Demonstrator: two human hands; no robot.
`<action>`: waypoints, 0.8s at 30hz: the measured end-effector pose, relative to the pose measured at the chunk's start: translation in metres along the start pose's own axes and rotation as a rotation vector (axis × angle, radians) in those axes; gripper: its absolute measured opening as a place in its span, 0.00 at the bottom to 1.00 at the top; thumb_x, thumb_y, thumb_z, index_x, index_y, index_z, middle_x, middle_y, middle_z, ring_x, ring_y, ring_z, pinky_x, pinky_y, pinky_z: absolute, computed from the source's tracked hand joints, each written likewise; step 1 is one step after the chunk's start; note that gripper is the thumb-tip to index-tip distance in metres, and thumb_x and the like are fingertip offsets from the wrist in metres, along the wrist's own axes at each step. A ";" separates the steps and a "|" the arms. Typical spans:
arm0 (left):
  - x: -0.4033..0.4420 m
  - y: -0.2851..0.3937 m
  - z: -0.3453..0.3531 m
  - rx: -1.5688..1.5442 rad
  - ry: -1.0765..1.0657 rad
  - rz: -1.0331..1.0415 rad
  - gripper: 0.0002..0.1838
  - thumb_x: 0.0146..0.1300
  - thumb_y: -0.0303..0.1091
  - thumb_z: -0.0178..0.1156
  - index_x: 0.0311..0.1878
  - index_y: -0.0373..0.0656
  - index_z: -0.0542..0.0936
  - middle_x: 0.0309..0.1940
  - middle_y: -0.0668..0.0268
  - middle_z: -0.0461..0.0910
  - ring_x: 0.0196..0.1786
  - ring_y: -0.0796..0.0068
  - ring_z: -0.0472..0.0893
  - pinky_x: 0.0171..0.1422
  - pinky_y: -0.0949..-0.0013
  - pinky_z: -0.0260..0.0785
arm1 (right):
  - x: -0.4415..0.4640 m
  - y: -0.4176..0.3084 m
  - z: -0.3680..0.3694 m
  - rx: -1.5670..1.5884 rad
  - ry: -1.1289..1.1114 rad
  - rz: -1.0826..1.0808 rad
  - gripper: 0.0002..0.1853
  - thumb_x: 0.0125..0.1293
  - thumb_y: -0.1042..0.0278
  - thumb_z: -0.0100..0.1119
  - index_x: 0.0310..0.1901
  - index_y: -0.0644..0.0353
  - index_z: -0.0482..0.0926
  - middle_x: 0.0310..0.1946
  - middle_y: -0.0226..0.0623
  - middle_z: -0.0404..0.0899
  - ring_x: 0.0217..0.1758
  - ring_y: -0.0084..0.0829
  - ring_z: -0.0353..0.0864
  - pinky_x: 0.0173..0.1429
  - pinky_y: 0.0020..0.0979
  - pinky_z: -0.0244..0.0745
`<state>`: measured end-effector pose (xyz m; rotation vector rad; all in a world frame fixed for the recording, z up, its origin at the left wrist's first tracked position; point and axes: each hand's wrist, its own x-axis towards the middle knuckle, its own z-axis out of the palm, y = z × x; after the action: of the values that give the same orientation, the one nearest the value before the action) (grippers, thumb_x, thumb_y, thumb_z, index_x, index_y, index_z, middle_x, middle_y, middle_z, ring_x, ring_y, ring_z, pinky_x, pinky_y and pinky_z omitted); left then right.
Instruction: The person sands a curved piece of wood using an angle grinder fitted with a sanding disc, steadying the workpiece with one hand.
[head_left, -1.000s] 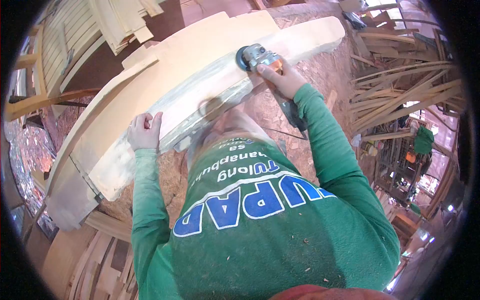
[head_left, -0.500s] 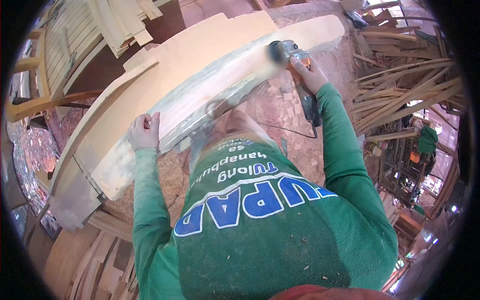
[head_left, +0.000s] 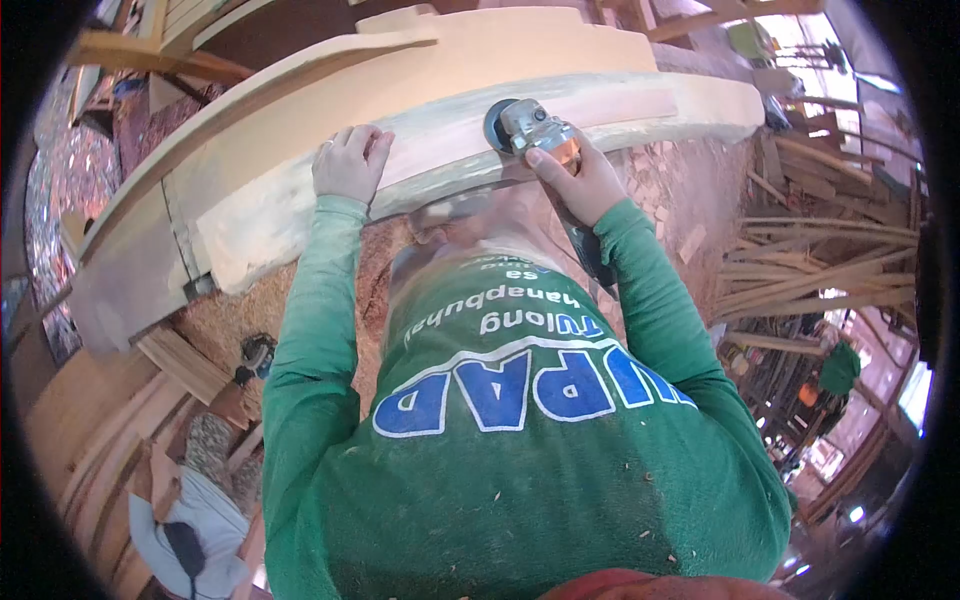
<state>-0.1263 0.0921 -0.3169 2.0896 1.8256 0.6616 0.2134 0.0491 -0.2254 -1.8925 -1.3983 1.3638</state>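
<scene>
Pale board [head_left: 440, 140] beneath grinder [head_left: 537, 130], contact unclear

a woodworking workshop, by the look of it; long thin wooden strips [head_left: 825, 255] lie heaped at the right, boards [head_left: 100, 430] are stacked at the lower left, and wood chips [head_left: 660, 190] litter the dusty ground [head_left: 262, 305]; a big, curved wooden piece [head_left: 480, 55] spans the middle, with a handheld disc grinder [head_left: 540, 132] at its pale face.

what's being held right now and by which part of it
The right hand grips a grinder around its body, just behind the metal head; the left hand holds nothing visible.
</scene>
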 end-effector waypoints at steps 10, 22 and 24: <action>-0.077 -0.108 -0.062 0.086 0.338 -0.262 0.12 0.71 0.46 0.67 0.44 0.49 0.88 0.36 0.63 0.89 0.39 0.60 0.87 0.48 0.56 0.78 | -0.003 -0.076 0.104 -0.314 -0.239 -0.102 0.58 0.67 0.29 0.67 0.80 0.72 0.58 0.62 0.67 0.81 0.69 0.54 0.83 0.72 0.43 0.76; -0.079 -0.093 -0.058 -0.141 0.395 -0.332 0.12 0.69 0.43 0.69 0.44 0.44 0.88 0.34 0.61 0.87 0.35 0.60 0.86 0.45 0.58 0.79 | -0.010 -0.102 0.158 -0.445 -0.422 -0.201 0.58 0.65 0.23 0.64 0.80 0.66 0.60 0.59 0.69 0.82 0.66 0.61 0.83 0.72 0.47 0.77; -0.071 -0.082 -0.055 -0.154 0.345 -0.265 0.12 0.68 0.44 0.70 0.44 0.44 0.88 0.34 0.61 0.87 0.36 0.59 0.86 0.46 0.57 0.79 | -0.012 -0.086 0.142 -0.427 -0.357 -0.181 0.58 0.65 0.24 0.64 0.80 0.66 0.60 0.59 0.69 0.82 0.67 0.61 0.82 0.72 0.47 0.77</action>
<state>-0.2313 0.0306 -0.3221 1.6751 2.1037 1.1021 0.0479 0.0438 -0.2143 -1.7594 -2.1265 1.4478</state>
